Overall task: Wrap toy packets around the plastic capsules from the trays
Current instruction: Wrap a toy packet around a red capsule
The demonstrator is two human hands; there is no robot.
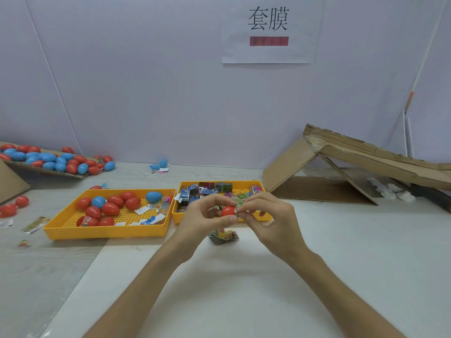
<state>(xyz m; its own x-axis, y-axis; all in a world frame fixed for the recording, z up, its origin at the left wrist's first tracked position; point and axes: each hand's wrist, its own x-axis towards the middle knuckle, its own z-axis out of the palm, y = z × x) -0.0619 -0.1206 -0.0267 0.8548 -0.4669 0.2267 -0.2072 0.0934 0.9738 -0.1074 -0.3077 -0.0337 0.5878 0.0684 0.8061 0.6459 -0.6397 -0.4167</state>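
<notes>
Red capsule (228, 211) pinched in left hand (207, 215) grip, right hand (268, 215) pinching packet (240, 209)

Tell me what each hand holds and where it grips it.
The left hand holds the red capsule by its left side, with the thumb beneath and the fingers above. The right hand pinches the edge of the toy packet at the capsule's right end.

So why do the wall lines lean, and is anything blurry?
Head view: the wide-angle lens leans the wall seams outward; soft light leaves faint shadows under the yellow tray; the red capsule and packet in the left hand and right hand are sharp, the far capsules smeary.
</notes>
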